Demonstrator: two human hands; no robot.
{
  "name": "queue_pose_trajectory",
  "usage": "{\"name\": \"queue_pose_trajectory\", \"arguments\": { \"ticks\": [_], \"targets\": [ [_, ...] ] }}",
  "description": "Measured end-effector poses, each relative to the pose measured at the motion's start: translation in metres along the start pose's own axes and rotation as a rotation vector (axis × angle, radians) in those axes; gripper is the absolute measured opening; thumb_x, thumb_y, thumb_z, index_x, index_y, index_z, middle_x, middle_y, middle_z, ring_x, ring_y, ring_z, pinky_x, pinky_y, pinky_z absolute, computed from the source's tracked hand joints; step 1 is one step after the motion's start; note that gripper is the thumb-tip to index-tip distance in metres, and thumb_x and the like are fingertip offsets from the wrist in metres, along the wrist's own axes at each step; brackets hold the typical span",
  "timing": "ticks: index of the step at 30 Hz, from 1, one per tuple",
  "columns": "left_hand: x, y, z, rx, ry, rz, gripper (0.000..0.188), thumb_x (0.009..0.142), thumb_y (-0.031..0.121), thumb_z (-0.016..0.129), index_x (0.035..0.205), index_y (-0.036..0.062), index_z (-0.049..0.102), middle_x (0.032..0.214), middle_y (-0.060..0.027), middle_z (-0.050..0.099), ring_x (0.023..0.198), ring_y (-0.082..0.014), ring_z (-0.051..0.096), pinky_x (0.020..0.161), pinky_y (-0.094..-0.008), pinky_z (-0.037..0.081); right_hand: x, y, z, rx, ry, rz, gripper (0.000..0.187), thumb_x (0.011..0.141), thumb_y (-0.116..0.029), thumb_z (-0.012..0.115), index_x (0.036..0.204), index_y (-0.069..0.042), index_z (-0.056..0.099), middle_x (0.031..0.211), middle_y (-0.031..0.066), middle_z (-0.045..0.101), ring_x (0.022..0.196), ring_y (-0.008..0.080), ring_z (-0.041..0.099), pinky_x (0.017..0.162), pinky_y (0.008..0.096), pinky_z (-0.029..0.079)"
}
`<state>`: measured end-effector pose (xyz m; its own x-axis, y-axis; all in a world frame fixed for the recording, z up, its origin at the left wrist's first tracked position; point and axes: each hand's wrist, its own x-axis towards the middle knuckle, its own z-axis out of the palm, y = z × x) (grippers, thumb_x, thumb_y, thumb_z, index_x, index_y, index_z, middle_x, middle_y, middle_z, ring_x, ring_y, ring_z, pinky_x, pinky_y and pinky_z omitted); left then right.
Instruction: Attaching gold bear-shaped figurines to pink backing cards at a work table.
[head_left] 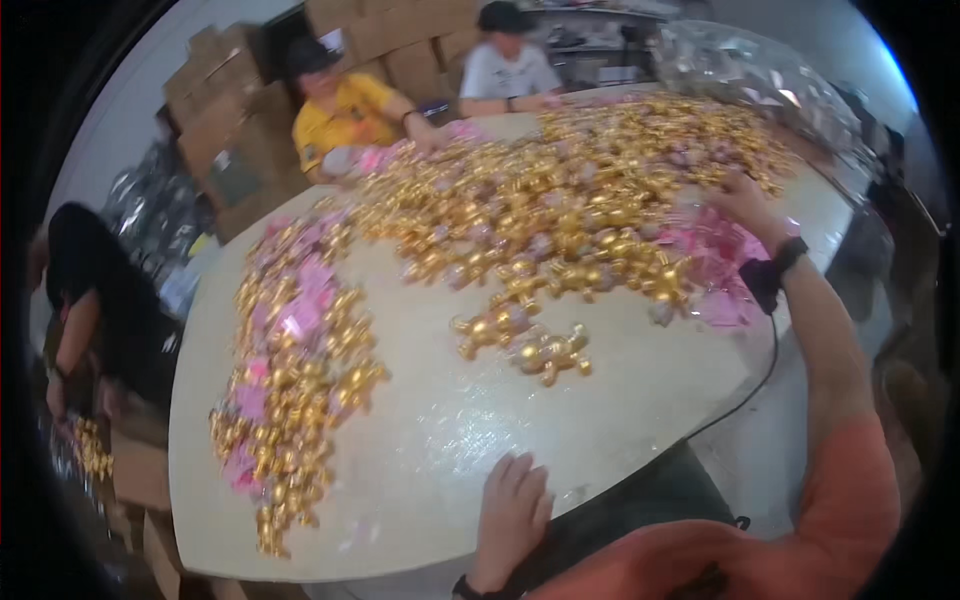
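Observation:
My left hand lies on the near edge of the pale table, fingers stretched out and holding nothing. At the far right, my right hand reaches to the edge of a wide heap of shiny gold balloon-animal-shaped figures. Its fingers are blurred and partly hidden, so any hold cannot be made out. Below that hand lie pink plastic packets. Two gold figures, one touching the heap's near end and another beside it, sit toward the table's middle.
A second row of gold figures mixed with pink packets runs down the table's left side. Two people sit across the table; another, in black, stands at left near boxes. A large clear plastic bag stands at the back right.

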<state>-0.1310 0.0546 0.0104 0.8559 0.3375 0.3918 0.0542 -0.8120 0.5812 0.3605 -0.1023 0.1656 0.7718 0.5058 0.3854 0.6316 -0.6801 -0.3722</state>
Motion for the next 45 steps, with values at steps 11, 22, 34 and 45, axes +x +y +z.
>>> {"name": "queue_pose_trajectory", "arguments": {
  "ticks": [11, 22, 34, 45],
  "targets": [
    [-0.004, 0.018, -0.008, 0.063, 0.044, -0.022, 0.026, 0.084, 0.01, 0.061, 0.108, 0.0015, 0.06, 0.121, -0.0202, 0.055, 0.117, -0.0426, 0.046, 0.101, -0.0493, 0.036, -0.009, -0.012, -0.022, 0.396, 0.02, -0.027, 0.032, 0.088, -0.024, 0.062, 0.067, -0.001, 0.054, 0.06, -0.0011, 0.05, 0.058, 0.0067, 0.044, 0.053, 0.0283, 0.037],
    [-0.003, 0.018, 0.001, 0.043, 0.161, -0.131, 0.019, 0.084, 0.011, 0.063, 0.101, 0.0035, 0.066, 0.115, -0.017, 0.062, 0.113, -0.0355, 0.053, 0.098, -0.0451, 0.041, -0.013, -0.014, -0.036, 0.7, 0.06, -0.068, 0.023, 0.084, -0.018, 0.064, 0.072, 0.0, 0.059, 0.066, 0.0013, 0.053, 0.064, 0.0076, 0.046, 0.059, 0.027, 0.04],
    [0.085, 0.073, 0.008, -0.281, 0.115, -0.194, 0.029, 0.081, 0.013, 0.066, 0.108, 0.0035, 0.063, 0.113, -0.0151, 0.062, 0.112, -0.0308, 0.055, 0.098, -0.0402, 0.041, -0.072, -0.104, -0.01, 0.979, -0.131, -0.157, 0.019, 0.083, -0.014, 0.062, 0.072, 0.001, 0.056, 0.063, 0.001, 0.052, 0.063, 0.0076, 0.045, 0.056, 0.0272, 0.039],
    [0.101, 0.08, 0.02, -1.045, 0.297, -0.456, 0.019, 0.091, 0.007, 0.056, 0.11, 0.0022, 0.053, 0.096, -0.0069, 0.063, 0.08, -0.0141, 0.064, 0.069, -0.0281, 0.055, -0.145, -0.214, 0.049, 1.117, -0.365, -0.216, 0.02, 0.087, -0.016, 0.058, 0.08, 0.002, 0.058, 0.068, 0.0013, 0.054, 0.061, 0.006, 0.049, 0.053, 0.0249, 0.039]
  ]
}}
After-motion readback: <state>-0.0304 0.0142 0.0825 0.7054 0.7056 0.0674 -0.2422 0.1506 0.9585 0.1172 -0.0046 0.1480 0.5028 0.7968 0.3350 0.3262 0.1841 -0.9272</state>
